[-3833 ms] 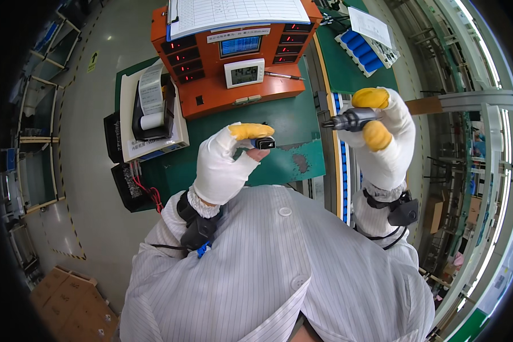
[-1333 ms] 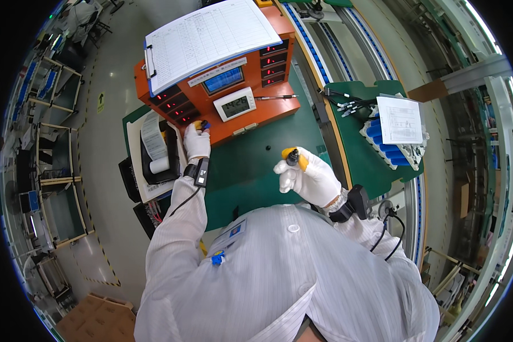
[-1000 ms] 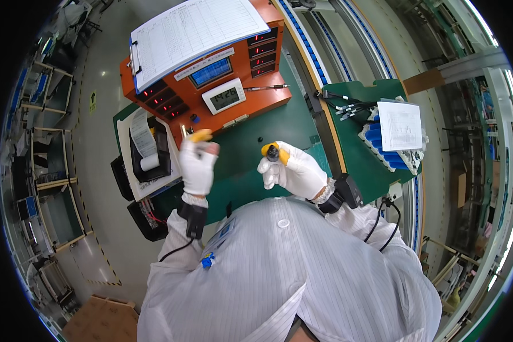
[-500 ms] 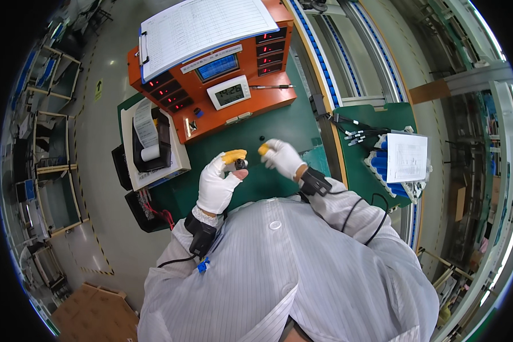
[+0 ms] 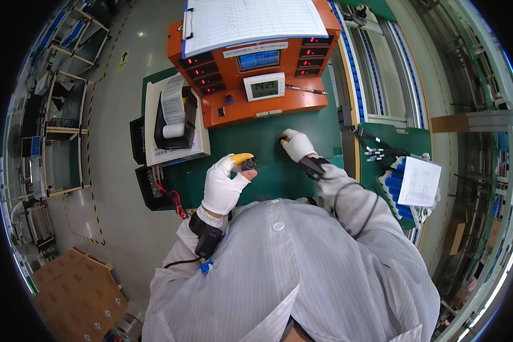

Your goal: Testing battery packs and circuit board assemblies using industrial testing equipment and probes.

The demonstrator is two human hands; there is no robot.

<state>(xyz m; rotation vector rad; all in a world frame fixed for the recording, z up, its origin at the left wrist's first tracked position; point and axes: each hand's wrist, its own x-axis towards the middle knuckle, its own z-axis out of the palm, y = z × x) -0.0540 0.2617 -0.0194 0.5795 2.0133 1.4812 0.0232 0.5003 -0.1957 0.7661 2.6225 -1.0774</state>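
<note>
Cylinder [image 5: 248, 165], short and dark, sits between a yellow-tipped finger and the bare thumb of the left hand [image 5: 221, 187], which pinches it above the near part of the green bench [image 5: 239, 142]. Beyond the pinch and to its right, the white-gloved right hand [image 5: 298, 146] is low over the bench, fingers bunched, their tips at a small black bit [image 5: 283, 138]; whether they grip it or only touch it, I cannot tell. Straight beyond the left hand's grip is an orange machine [image 5: 245, 117], with a small blue piece [image 5: 229, 99] on its ledge, a white clock [image 5: 264, 87] to the right of that, and a pen [image 5: 306, 89] just beside the clock. A clipboard [image 5: 256, 25] lies on top of the machine, farthest from the pinch. Left of the grip, a black printer [image 5: 190, 112] with a paper roll [image 5: 174, 131] rests on a white box [image 5: 200, 145]; red wires [image 5: 176, 199] hang nearer the body. Well to the right of both hands, black cables [image 5: 376, 151] lie beside a tray of blue tubes [image 5: 394, 187], partly covered by a white sheet [image 5: 419, 181].
</note>
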